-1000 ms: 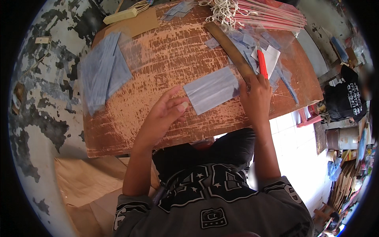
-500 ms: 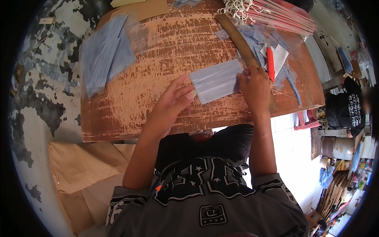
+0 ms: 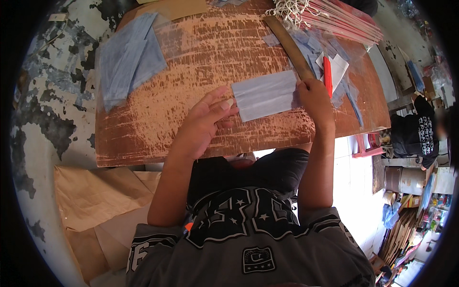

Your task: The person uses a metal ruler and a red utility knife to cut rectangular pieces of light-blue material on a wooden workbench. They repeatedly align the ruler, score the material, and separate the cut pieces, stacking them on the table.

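Observation:
A flat, translucent blue-grey plastic sheet (image 3: 265,96), roughly rectangular, lies in front of me on the worn wooden table (image 3: 191,62). Beside its left edge is my left hand (image 3: 203,119), palm partly turned up, fingers apart; the fingertips are close to the edge, and contact is unclear. My right hand (image 3: 315,100) has its fingers curled in a pinch at the sheet's right end, which they partly hide. A long brown ruler-like strip (image 3: 289,45) slants across the table and its near end disappears under that hand. Just right of it rests a red-handled cutter (image 3: 327,76).
At the left sits a pile of blue-grey plastic sheets (image 3: 126,62). Plastic offcuts (image 3: 342,88) and a white piece (image 3: 339,69) lie at the right. Thin red-and-white rods with white cords (image 3: 330,21) fill the far right corner. Another person (image 3: 416,126) is off to the right.
My right hand has moved slightly right and its fingers have curled in more at the sheet's end. My left hand stays beside the left edge. The view has shifted slightly.

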`<action>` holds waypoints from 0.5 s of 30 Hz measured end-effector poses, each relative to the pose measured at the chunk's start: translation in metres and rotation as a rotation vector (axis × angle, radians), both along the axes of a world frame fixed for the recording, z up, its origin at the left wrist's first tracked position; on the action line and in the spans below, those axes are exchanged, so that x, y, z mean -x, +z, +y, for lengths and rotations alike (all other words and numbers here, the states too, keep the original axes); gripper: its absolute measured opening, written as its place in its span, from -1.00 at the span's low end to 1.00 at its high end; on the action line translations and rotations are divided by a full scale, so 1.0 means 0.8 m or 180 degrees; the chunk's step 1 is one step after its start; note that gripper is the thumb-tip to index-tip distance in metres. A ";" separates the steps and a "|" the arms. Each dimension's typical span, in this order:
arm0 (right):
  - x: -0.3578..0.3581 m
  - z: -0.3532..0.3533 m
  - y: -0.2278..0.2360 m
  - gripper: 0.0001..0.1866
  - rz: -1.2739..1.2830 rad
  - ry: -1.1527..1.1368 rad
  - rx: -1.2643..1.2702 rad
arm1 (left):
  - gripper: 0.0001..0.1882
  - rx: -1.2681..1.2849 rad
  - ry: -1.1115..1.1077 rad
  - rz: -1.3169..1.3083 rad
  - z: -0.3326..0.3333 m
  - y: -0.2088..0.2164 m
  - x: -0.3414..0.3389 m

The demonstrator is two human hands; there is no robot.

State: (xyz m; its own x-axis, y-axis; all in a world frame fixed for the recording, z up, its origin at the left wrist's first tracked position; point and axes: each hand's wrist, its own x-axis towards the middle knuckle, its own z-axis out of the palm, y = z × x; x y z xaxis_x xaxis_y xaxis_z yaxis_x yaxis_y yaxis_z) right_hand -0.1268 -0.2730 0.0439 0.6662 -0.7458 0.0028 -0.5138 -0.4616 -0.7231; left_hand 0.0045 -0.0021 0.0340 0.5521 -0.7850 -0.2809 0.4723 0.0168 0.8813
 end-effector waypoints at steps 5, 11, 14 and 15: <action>0.016 -0.030 -0.026 -0.72 -0.0510 0.0317 -0.0505 | -0.31 0.0277 0.0074 0.0288 0.004 -0.014 -0.003; 0.020 0.004 0.000 -0.73 -0.1410 0.0398 -0.1076 | -0.43 0.0313 0.0472 0.0252 0.004 -0.030 -0.003; 0.003 0.022 -0.006 -0.74 -0.1865 0.0630 -0.1312 | -0.58 0.0079 0.0618 -0.0860 0.002 -0.024 0.005; -0.005 0.028 -0.010 -0.74 -0.2022 0.0747 -0.1335 | -0.63 -0.0032 0.0649 -0.1375 0.002 -0.020 0.006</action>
